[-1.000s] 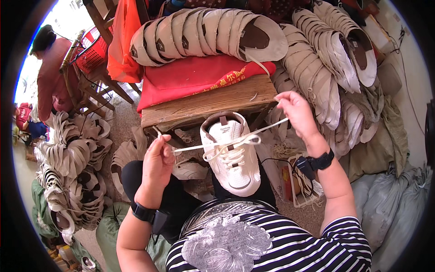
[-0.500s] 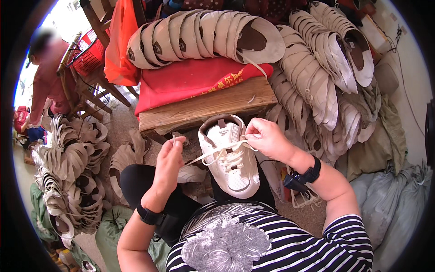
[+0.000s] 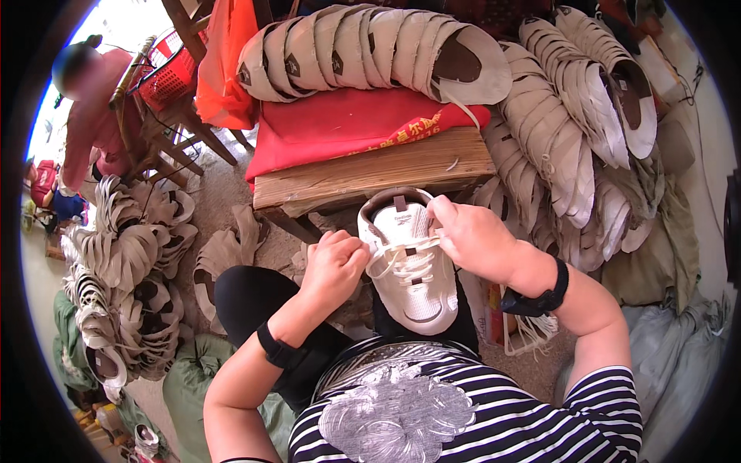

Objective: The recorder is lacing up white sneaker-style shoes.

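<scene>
My left hand [image 3: 336,262] and right hand [image 3: 472,241] pinch laces [image 3: 415,270], likely soft, light, best gripped close to the shoe [image 3: 421,309].

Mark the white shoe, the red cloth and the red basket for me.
White shoe [image 3: 411,268], head view: on its lacing.
Red cloth [image 3: 347,127], head view: middle of its surface.
Red basket [image 3: 168,83], head view: on its side wall.

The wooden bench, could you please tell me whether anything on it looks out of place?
One lace trails over the red cloth, odd because the row of shoe uppers is otherwise nested; a pale scrap or mark interrupts the bare wood.
</scene>
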